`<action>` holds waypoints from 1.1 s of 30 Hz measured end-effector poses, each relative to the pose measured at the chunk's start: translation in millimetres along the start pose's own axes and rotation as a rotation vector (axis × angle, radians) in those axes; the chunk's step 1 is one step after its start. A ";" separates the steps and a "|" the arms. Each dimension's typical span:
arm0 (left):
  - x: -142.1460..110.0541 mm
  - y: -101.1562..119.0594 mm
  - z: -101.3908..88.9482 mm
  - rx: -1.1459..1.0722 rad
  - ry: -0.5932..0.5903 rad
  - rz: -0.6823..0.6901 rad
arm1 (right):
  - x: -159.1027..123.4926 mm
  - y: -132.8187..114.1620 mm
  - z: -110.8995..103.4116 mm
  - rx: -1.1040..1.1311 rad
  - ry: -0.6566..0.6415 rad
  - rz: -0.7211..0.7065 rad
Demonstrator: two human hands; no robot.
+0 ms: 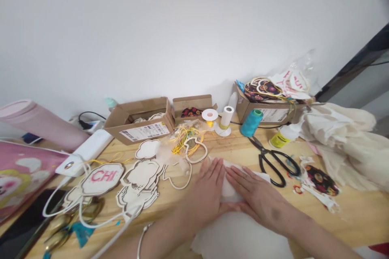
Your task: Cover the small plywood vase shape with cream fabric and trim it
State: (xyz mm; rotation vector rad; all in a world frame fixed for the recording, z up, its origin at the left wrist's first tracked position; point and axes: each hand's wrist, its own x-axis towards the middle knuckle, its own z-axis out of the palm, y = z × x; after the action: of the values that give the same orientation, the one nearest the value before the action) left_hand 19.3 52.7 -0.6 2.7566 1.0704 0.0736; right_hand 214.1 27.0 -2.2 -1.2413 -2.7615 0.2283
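Observation:
My left hand [209,190] and my right hand [255,192] lie flat on a sheet of white material [243,234], fingers stretched forward and thumbs close together. Whether the sheet is cloth or paper I cannot tell. Part of it shows between the hands and past my right fingertips; the rest spreads toward the table's front edge. Right of my right hand lie black-handled scissors [273,158], blades pointing away. Left of my left hand are a thin white frame [180,176] and a stack of cloud-shaped white pieces [141,178].
Cardboard boxes [139,123] stand along the wall, with a teal thread cone [251,122], a white spool [226,117] and a glue bottle [284,135] nearby. Crumpled cream cloth [343,141] fills the right. A power strip [85,151], white cable, phone [28,220] and pink tumbler [42,123] occupy the left.

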 end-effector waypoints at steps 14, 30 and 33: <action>-10.6 -3.2 1.5 -0.028 0.004 -0.010 | 21.3 0.0 2.3 0.039 0.049 0.111; 1.1 -12.4 -5.3 -0.038 -0.021 0.125 | 3.7 -15.4 10.7 -0.002 0.112 0.061; 7.6 -18.5 -10.2 -0.046 -0.028 0.140 | 2.7 -12.6 10.0 0.026 0.108 0.049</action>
State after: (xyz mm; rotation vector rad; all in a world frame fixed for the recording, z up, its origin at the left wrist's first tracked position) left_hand 11.5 72.8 5.9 2.7790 0.8572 0.0765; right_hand 201.5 19.9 -9.7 -1.2764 -2.6312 0.1944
